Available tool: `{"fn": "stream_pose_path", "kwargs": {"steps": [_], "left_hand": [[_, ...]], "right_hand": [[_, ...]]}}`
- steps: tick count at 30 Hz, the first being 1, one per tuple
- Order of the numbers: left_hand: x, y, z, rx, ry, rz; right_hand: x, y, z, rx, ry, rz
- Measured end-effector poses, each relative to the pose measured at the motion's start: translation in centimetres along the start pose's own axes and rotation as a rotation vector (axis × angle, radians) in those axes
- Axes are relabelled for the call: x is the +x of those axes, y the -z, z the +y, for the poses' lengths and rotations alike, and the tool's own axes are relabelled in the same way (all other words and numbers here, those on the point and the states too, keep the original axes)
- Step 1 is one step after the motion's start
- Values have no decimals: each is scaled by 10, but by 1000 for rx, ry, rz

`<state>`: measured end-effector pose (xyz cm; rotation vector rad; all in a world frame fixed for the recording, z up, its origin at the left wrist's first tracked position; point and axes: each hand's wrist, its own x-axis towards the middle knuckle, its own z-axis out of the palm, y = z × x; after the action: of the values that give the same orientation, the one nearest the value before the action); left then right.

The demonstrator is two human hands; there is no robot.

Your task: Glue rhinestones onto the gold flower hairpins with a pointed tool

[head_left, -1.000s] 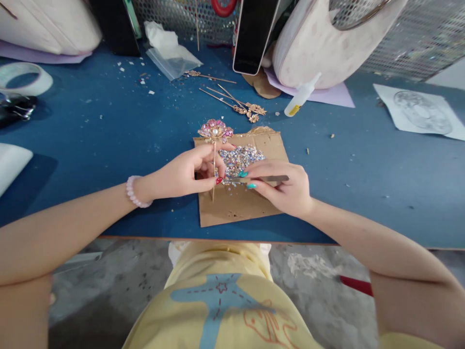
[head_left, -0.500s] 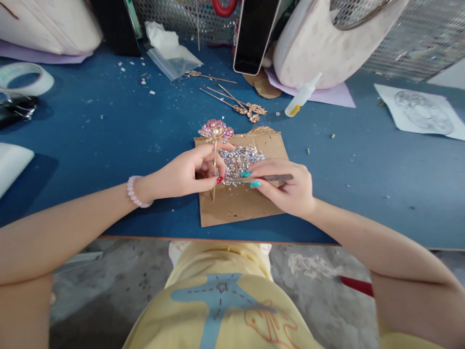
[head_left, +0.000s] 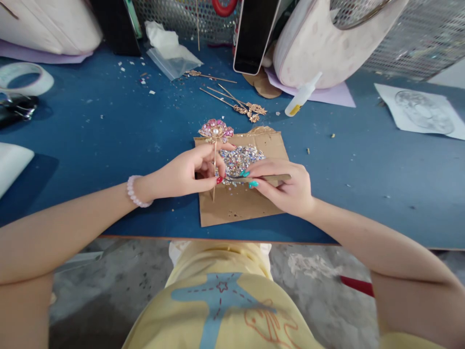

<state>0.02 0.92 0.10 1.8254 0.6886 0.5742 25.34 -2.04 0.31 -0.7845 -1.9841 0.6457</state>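
Observation:
My left hand is closed on the gold stem of a hairpin, whose pink jewelled flower with a white pearl centre points away from me. In my right hand a pair of metal tweezers is pinched, tips pointing left toward my left fingertips. Whether the tips grip anything is too small to tell. Under both hands lies a piece of brown cardboard. On it spreads a pile of small glittering rhinestones, partly hidden by my fingers.
Several gold hairpins lie beyond the cardboard. A white glue bottle rests tilted by a pale bag. A phone leans at the back. Tape lies far left, and a printed paper far right.
My right hand has shifted very slightly left, and the tweezers have turned a little in its fingers. My left hand and the hairpin stay nearly still.

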Motion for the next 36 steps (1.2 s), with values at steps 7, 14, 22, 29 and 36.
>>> {"fn": "stream_pose_path", "kwargs": {"steps": [7,14,22,29,36], "left_hand": [[0,0,0,7,0,-1],[0,0,-3,8,8,-6],[0,0,-2,-8,7,-6],[-1,1,2,-20,45,-21],[2,0,-1,-18,21,-5]], "right_hand": [[-1,0,1,8,5,4],[-1,0,-1,2,-50,-5],[-1,1,1,-25,-8,31],[0,2,3,-53,-38,76],[-3,5,6,-106,50,87]]}}
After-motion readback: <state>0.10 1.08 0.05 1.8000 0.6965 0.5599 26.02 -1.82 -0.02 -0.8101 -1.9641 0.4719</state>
